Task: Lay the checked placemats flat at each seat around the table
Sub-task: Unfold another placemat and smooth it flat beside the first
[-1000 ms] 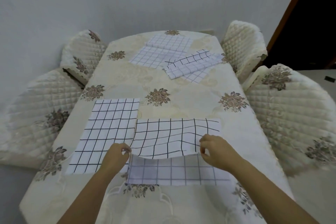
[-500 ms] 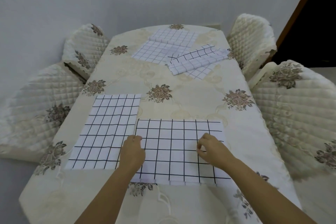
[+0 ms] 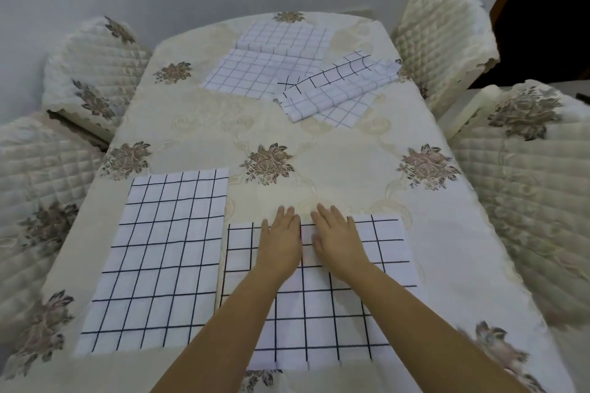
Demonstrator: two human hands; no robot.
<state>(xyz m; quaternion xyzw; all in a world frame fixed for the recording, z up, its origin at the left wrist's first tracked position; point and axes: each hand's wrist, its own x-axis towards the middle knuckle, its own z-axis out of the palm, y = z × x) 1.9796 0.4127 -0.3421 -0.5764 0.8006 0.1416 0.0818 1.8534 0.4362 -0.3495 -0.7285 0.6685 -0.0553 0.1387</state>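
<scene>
A white placemat with a black check lies flat at the table's near edge. My left hand and my right hand rest side by side on its far edge, fingers straight, palms down. A second checked placemat lies flat to its left. At the far end lies another mat with a finer check, partly unfolded. A folded checked mat sits askew at the far right, overlapping it.
The table wears a cream cloth with flower motifs. Quilted cream chairs stand at the left, far left, far right and right. A grey wall is behind; a dark doorway is at the top right.
The near placemat, held up by its front edge a second ago, now lies flat. Both hands have let go of it and slid forward to its far edge, fingers spread flat.
</scene>
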